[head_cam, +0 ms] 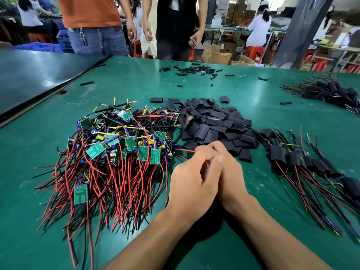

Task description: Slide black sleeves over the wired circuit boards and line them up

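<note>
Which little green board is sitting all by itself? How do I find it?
Start at the big tangle of red and black wires on the left of the green table. At its near edge one green board lies alone, while the others crowd together farther back.

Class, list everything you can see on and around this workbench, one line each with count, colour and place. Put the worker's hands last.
table: one, green, fills the foreground
wired circuit boards: tangled pile, uncounted, green with red, black and yellow wires, left of the hands
black sleeves: loose heap, uncounted, black, just beyond the hands
sleeved boards: one row, black, right of the hands
far bundle: one, black, far right
short tube pieces: many, black, scattered near the far edge
person in orange top: one, beyond the table
person in black top: one, beside them
left hand: one, pressed against the right hand
right hand: one; a red wire runs in between, grip hidden
</note>
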A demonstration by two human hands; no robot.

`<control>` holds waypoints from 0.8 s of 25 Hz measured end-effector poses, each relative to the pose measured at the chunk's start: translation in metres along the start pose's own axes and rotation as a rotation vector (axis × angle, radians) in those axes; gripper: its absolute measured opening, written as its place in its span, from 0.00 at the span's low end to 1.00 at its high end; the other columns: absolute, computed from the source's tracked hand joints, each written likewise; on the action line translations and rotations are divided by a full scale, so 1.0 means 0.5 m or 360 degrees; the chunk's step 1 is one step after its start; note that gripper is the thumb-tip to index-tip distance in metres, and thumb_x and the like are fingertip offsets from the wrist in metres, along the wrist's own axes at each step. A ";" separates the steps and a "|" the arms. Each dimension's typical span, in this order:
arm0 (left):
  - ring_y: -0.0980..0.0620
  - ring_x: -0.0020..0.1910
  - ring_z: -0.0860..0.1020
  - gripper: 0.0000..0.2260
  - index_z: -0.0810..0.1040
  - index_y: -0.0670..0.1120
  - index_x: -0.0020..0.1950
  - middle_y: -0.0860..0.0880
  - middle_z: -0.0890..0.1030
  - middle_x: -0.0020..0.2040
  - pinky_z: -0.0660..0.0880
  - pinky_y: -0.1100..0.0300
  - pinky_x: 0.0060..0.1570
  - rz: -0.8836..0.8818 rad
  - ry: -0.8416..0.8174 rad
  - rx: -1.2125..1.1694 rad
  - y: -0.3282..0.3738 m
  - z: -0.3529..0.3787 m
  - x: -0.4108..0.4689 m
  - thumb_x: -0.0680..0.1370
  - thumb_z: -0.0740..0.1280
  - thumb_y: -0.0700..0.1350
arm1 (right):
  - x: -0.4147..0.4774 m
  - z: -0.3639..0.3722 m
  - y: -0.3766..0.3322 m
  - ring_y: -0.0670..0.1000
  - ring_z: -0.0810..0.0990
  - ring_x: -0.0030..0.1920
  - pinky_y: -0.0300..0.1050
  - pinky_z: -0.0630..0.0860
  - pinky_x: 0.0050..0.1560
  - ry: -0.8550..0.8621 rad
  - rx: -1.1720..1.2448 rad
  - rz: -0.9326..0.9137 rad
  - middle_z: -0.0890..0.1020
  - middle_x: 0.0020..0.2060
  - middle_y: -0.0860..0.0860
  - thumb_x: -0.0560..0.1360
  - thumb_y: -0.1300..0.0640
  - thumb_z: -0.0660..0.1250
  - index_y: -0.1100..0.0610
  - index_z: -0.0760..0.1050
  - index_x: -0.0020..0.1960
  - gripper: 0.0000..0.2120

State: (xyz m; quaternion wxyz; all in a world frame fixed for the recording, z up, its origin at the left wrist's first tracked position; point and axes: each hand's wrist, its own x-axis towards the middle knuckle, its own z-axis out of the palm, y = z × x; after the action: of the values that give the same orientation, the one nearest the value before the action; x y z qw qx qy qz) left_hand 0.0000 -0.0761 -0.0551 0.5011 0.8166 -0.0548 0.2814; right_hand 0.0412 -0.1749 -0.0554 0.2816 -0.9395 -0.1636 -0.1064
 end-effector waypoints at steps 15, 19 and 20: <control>0.45 0.35 0.81 0.11 0.78 0.38 0.48 0.38 0.83 0.44 0.82 0.56 0.35 -0.1250 0.0028 -0.1026 -0.021 -0.010 0.055 0.82 0.65 0.45 | 0.015 -0.082 0.060 0.40 0.71 0.25 0.30 0.67 0.26 -0.0880 0.1729 0.0284 0.78 0.30 0.46 0.76 0.66 0.71 0.59 0.77 0.48 0.05; 0.48 0.35 0.84 0.08 0.74 0.37 0.56 0.43 0.85 0.42 0.82 0.57 0.36 -0.1293 -0.0007 -0.1121 -0.020 -0.013 0.055 0.79 0.68 0.37 | 0.018 -0.091 0.076 0.40 0.70 0.25 0.30 0.66 0.26 -0.1108 0.1655 0.0282 0.78 0.31 0.45 0.74 0.63 0.73 0.54 0.79 0.45 0.05; 0.48 0.35 0.84 0.08 0.73 0.37 0.57 0.44 0.86 0.41 0.82 0.57 0.35 -0.1297 -0.0062 -0.1143 -0.020 -0.015 0.055 0.79 0.67 0.36 | 0.020 -0.089 0.079 0.40 0.70 0.26 0.30 0.67 0.27 -0.1048 0.1661 0.0320 0.78 0.32 0.45 0.73 0.60 0.74 0.53 0.80 0.45 0.04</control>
State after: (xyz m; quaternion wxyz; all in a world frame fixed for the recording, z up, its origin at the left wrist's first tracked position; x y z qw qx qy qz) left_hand 0.0235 -0.0595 -0.0463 0.8160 0.5541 0.1641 0.0127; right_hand 0.0600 -0.2286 -0.0359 0.6470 -0.6724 -0.1829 0.3096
